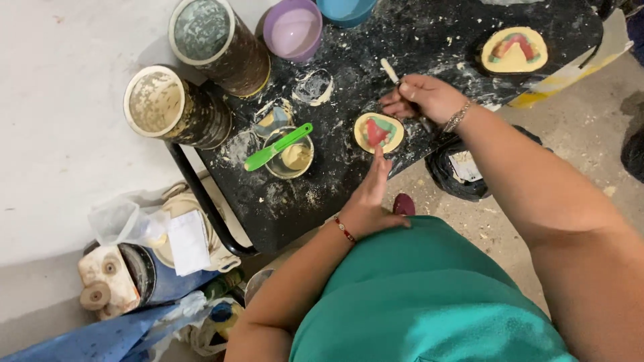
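Fingertips of the left hand (367, 201), stretched flat and gripping nothing, touch the near edge of a round cream mould (379, 132) with red and green inside, lying on the spattered black table (429, 33). The right hand (421, 98) is closed around a pale-handled tool (390, 70) just beyond the mould; its tip seems hidden under the fingers.

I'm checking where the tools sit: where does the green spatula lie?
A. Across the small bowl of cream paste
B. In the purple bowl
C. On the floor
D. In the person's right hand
A: the green spatula rests across the rim of the small bowl of cream paste; the right hand holds a pale-handled tool instead.
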